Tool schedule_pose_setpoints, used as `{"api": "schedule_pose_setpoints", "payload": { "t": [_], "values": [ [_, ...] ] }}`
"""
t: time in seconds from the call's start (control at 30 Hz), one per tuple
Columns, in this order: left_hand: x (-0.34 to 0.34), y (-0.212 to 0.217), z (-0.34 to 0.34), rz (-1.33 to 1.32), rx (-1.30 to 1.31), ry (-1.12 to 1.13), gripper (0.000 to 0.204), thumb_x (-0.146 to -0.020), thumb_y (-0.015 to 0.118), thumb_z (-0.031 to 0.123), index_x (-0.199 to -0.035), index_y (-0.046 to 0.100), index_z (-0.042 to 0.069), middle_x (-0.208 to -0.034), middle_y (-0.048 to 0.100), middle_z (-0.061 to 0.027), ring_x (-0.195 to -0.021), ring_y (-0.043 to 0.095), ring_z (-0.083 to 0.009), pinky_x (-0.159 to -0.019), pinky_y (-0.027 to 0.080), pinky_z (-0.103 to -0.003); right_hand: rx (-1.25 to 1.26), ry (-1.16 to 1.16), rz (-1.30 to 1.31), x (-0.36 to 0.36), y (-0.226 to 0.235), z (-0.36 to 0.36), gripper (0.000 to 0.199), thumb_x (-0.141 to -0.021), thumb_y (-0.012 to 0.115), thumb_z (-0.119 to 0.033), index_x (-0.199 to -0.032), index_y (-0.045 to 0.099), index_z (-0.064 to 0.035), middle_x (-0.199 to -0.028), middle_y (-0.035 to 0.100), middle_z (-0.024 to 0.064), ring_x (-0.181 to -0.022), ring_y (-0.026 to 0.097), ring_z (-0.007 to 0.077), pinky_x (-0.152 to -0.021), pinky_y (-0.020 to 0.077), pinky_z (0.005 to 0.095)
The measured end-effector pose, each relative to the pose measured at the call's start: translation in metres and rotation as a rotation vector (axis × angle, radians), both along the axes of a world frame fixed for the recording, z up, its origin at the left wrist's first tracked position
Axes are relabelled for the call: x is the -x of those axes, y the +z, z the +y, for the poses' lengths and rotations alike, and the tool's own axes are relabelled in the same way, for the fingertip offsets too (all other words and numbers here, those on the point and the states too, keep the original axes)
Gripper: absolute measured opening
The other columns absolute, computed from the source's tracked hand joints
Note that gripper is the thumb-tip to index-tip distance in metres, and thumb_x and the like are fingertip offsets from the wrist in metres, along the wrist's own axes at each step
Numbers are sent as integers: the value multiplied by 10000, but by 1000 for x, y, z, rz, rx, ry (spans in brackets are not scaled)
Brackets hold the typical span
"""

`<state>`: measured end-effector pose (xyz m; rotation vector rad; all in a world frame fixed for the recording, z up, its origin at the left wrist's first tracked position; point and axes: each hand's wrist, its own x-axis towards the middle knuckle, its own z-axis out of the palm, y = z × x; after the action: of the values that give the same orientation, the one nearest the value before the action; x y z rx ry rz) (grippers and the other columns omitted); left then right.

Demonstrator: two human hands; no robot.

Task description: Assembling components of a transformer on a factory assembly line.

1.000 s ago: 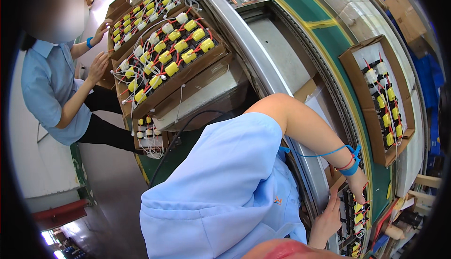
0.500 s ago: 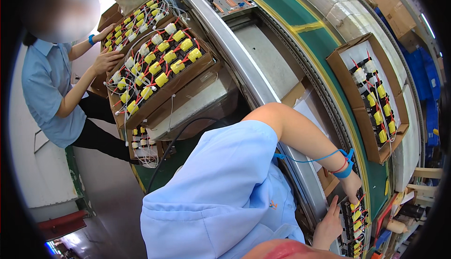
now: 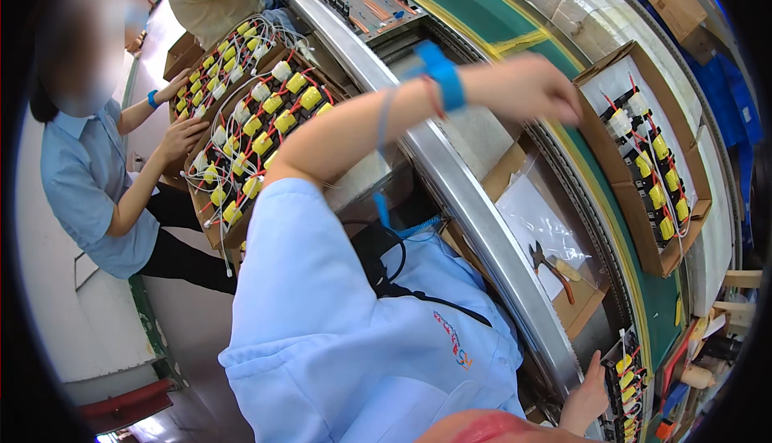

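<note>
Head view: left hand (image 3: 539, 91) blurred, can't tell; right hand (image 3: 585, 401) unclenched beside black-and-yellow plastic strip (image 3: 629, 382) — probably stiff, edges grip best.

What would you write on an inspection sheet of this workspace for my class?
Surface: green belt beside a metal rail.
Job's things: black block with yellow parts at the right hand; similar ones in an open carton.
Clutter: orange-handled pliers between rail and belt.
Hands: left hand blurred, grip unclear; right hand at the block, grip unclear.
Cables: white wires over the left cartons; blue coiled cord at the waist.
Surroundings: person in light blue, hands at those cartons.
</note>
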<state>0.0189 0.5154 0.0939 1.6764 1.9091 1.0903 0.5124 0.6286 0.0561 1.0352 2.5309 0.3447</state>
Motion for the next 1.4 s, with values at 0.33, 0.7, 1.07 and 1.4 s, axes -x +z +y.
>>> {"api": "schedule_pose_setpoints", "payload": {
  "t": [0.33, 0.7, 1.07, 1.4],
  "values": [
    [219, -65, -127, 717, 312, 962, 311, -814, 546, 207, -1077, 706, 160, -978, 706, -141, -953, 663, -325, -900, 411, -494, 32, -58, 98, -21, -12, 25, 645, -748, 494, 71, -1365, 487, -116, -1002, 592, 150, -803, 607, 369, -647, 470, 455],
    [224, -77, -109, 611, 432, 886, 429, -784, 664, 294, -1194, 609, 183, -1093, 692, -106, -1015, 655, -335, -992, 301, -680, 57, -79, 270, 11, 14, 16, 497, -913, 547, -119, -1397, 448, -169, -1063, 572, 128, -806, 608, 370, -632, 486, 461],
    [154, -71, -89, 9, 199, 519, 449, -869, 595, 126, -1291, 555, -21, -955, 700, -122, -889, 646, -157, -825, 485, -283, -105, 114, 512, 53, 25, 36, 428, -860, 635, -132, -1281, 561, -142, -965, 599, 74, -729, 619, 293, -586, 496, 380],
    [-10, -29, -23, -221, 386, 59, 465, -961, 534, 109, -1408, 435, 28, -1151, 645, -132, -1044, 602, -195, -917, 462, -308, -112, 246, 762, 81, 49, 45, 380, -819, 688, -144, -1194, 629, -132, -925, 625, 43, -693, 617, 243, -580, 486, 333]
  ]
}}
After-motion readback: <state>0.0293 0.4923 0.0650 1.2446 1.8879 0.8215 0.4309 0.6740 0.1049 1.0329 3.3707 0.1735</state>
